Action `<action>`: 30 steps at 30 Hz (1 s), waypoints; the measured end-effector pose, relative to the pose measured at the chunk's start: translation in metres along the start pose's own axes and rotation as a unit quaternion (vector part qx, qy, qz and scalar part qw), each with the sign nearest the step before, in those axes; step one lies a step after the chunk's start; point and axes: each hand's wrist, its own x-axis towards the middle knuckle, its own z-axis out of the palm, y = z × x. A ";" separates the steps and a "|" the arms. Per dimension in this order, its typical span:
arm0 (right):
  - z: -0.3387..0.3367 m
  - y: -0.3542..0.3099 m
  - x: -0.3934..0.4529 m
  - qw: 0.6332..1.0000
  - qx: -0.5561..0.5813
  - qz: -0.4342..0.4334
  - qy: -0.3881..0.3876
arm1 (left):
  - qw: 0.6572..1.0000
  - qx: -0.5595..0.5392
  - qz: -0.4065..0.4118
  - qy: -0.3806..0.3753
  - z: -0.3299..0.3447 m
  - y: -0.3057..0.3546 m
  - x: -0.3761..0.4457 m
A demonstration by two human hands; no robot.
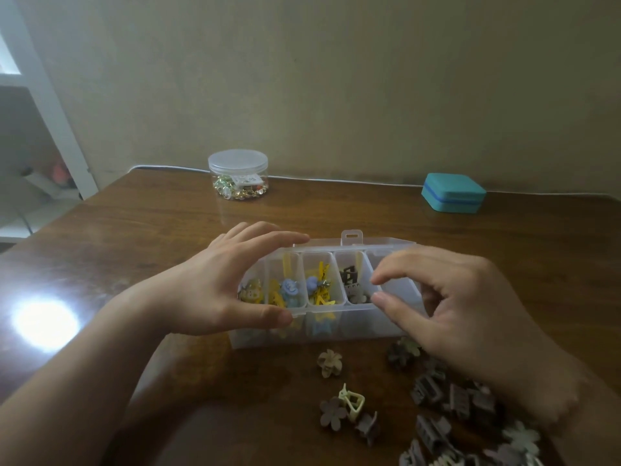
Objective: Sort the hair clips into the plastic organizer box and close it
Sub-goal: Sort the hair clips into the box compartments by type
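Wooden table [336, 210], dark brown and glossy, stands against a plain beige wall, with a bright spot of glare at its left edge. At the middle of the table sits a clear plastic organizer box [322, 327], its lid open and tilted back on the far side. The box is split into a row of compartments. The left ones hold yellow and blue hair clips, one toward the right holds brown clips, and the rightmost looks see-through and bare, though the right hand partly hides it.

The left hand [215, 284] grips the left end of the box, fingers curled over the far rim and thumb pressed on the near rim. The right hand [447, 304] hovers over the right end of the box, thumb and forefinger close together but apart, nothing visible between them.

Loose hair clips [433, 391] in brown, grey, mauve and cream, several flower-shaped, lie scattered on the table near the box, at the near right.

Far back stand a round clear jar [238, 174] holding small gold pieces, at the left, and a closed teal case [453, 192], at the right.
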 end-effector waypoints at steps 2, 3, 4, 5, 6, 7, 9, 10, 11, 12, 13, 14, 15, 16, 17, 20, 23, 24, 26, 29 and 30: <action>-0.002 -0.005 -0.002 0.999 0.012 -0.027 -0.019 | 1.000 -0.001 0.000 0.000 0.000 0.000 0.000; -0.003 -0.008 -0.003 0.997 0.025 -0.047 -0.051 | 1.000 -0.001 -0.001 -0.001 0.000 0.000 0.000; -0.004 -0.012 -0.004 0.993 0.032 -0.065 -0.095 | 1.000 -0.002 0.000 -0.001 0.000 0.000 0.000; -0.003 -0.015 -0.006 0.986 0.026 -0.077 -0.143 | 1.000 0.000 0.000 0.000 0.000 0.000 0.000; -0.003 -0.018 -0.006 0.979 0.007 -0.082 -0.184 | 1.000 0.001 0.001 0.001 0.000 0.000 0.000; -0.001 -0.019 -0.007 0.973 -0.014 -0.082 -0.215 | 1.000 0.002 0.001 0.003 0.000 -0.001 0.000; 0.003 -0.021 -0.008 0.963 -0.043 -0.085 -0.253 | 1.000 0.000 0.002 0.004 0.000 -0.001 0.000; 0.006 -0.021 -0.008 0.959 -0.053 -0.089 -0.265 | 1.000 0.000 0.002 0.004 0.000 -0.001 0.000; 0.009 -0.021 -0.009 0.956 -0.058 -0.093 -0.273 | 1.000 0.000 0.002 0.004 0.000 -0.001 0.000; 0.011 -0.022 -0.009 0.954 -0.060 -0.096 -0.277 | 1.000 0.001 0.002 0.003 0.000 -0.001 0.000; 0.012 -0.022 -0.009 0.955 -0.062 -0.096 -0.275 | 1.000 0.002 0.002 0.002 0.000 0.000 0.000; 0.011 -0.022 -0.008 0.958 -0.061 -0.091 -0.266 | 1.000 0.002 0.002 0.002 0.000 0.000 0.000; 0.010 -0.021 -0.008 0.964 -0.051 -0.083 -0.247 | 1.000 0.001 0.003 0.003 0.000 0.000 0.000; 0.008 -0.019 -0.007 0.974 -0.024 -0.073 -0.214 | 1.000 0.000 0.003 0.004 0.000 0.000 0.000; 0.006 -0.018 -0.005 0.984 0.016 -0.059 -0.170 | 1.000 0.000 0.003 0.003 0.000 0.000 0.000; 0.005 -0.013 0.006 0.997 0.080 -0.012 -0.010 | 1.000 0.000 0.001 0.001 0.000 -0.001 0.000; 0.011 -0.005 0.018 0.998 0.000 0.029 0.063 | 1.000 -0.002 -0.001 -0.002 0.000 -0.001 -0.001; 0.013 -0.001 0.020 0.997 -0.035 0.045 0.059 | 1.000 -0.002 -0.002 -0.002 0.000 0.000 -0.001; 0.014 0.005 0.018 0.994 -0.066 0.068 0.054 | 1.000 -0.003 -0.003 -0.002 0.000 0.000 0.000; 0.006 0.004 0.010 0.993 -0.070 0.041 0.085 | 1.000 -0.001 -0.003 -0.002 -0.001 0.001 0.000; 0.003 0.001 0.008 0.993 -0.069 0.011 0.091 | 1.000 -0.001 -0.004 -0.003 -0.001 0.001 0.000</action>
